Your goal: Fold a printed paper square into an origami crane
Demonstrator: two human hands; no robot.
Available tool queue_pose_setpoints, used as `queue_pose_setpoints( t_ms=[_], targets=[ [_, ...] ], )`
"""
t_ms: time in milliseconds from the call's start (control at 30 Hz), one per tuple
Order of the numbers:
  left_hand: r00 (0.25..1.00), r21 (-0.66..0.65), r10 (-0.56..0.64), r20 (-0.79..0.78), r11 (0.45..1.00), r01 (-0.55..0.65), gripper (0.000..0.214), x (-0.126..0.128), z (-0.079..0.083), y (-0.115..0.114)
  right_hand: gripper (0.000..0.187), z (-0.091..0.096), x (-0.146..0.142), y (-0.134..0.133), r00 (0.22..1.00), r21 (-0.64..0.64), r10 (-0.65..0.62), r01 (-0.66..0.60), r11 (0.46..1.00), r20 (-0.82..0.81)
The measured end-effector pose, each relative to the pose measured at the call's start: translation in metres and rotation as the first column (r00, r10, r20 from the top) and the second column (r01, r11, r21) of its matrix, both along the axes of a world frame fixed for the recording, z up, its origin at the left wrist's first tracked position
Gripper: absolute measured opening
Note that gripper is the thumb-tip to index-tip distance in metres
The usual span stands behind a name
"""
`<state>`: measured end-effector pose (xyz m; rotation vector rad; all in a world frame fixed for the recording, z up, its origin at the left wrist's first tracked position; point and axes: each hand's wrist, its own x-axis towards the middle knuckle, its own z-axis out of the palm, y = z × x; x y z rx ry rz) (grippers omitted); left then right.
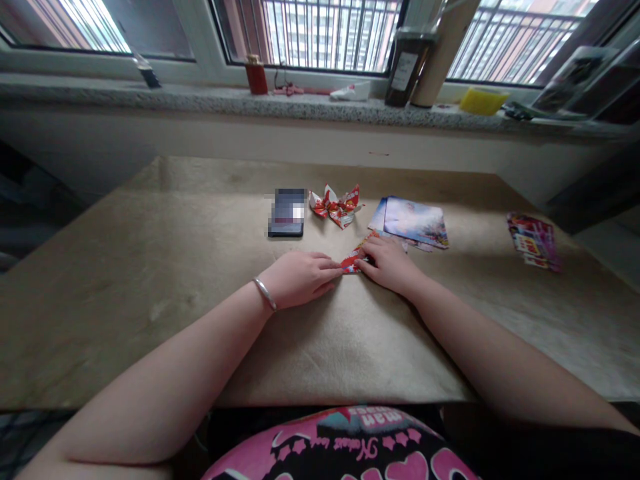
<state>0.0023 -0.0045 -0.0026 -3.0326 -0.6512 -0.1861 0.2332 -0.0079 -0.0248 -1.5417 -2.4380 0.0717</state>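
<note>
A small folded paper (351, 261), red with coloured print, lies on the table between my hands. My left hand (306, 275) rests flat with its fingers stretched out, the fingertips touching the paper's left corner. A silver bangle circles that wrist. My right hand (387, 264) is bent over the paper, thumb and fingers closed on it and holding it against the table; part of the paper is hidden beneath. Just beyond stands a folded paper flower (336, 205) in red and white, with pointed petals.
A phone (287, 213), partly pixelated, lies left of the flower. Printed sheets (416, 221) are stacked behind my right hand. More colourful cards (535, 241) lie far right on the cloth-covered table (165, 267). Along the windowsill stand a red container (256, 75), a dark bottle (407, 70) and a yellow block (483, 101).
</note>
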Motion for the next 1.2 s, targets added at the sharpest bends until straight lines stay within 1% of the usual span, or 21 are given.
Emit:
queue_pose_setpoints(
  t_ms=[133,300,500,700,867,1033,1200],
  targets=[
    [1.0,0.025,-0.023,0.012,0.999,0.023,0.031,0.002,-0.001,0.001,0.018,-0.001,-0.001,0.001,1.0,-0.003,-0.002,0.002,1.0,-0.019],
    [1.0,0.014,-0.014,0.016,1.0,0.014,0.028,0.005,-0.002,0.001,0.018,-0.003,-0.002,0.0,1.0,-0.002,-0.006,0.006,1.0,-0.022],
    [1.0,0.038,-0.01,0.011,0.999,0.01,0.024,0.008,-0.003,-0.001,0.016,-0.004,-0.002,0.0,1.0,0.013,-0.004,0.005,1.0,-0.01],
    [0.994,0.032,0.008,0.107,0.999,-0.012,0.023,0.009,-0.01,0.001,0.016,-0.003,-0.004,-0.001,1.0,0.016,-0.009,0.01,1.0,-0.004],
    [0.997,0.054,-0.004,0.08,0.999,0.0,0.023,0.011,-0.011,0.001,0.015,-0.001,-0.005,-0.002,1.0,0.022,-0.019,0.018,1.0,0.021],
    [0.995,0.068,0.025,0.098,0.997,-0.032,0.024,0.015,-0.012,-0.003,0.015,0.001,-0.005,-0.002,0.999,0.015,-0.028,0.027,1.0,0.035],
    [0.996,0.079,0.004,0.088,0.997,-0.011,0.023,0.013,-0.012,-0.004,0.016,0.001,-0.005,-0.002,0.998,0.026,-0.041,0.04,0.999,0.042]
  ],
)
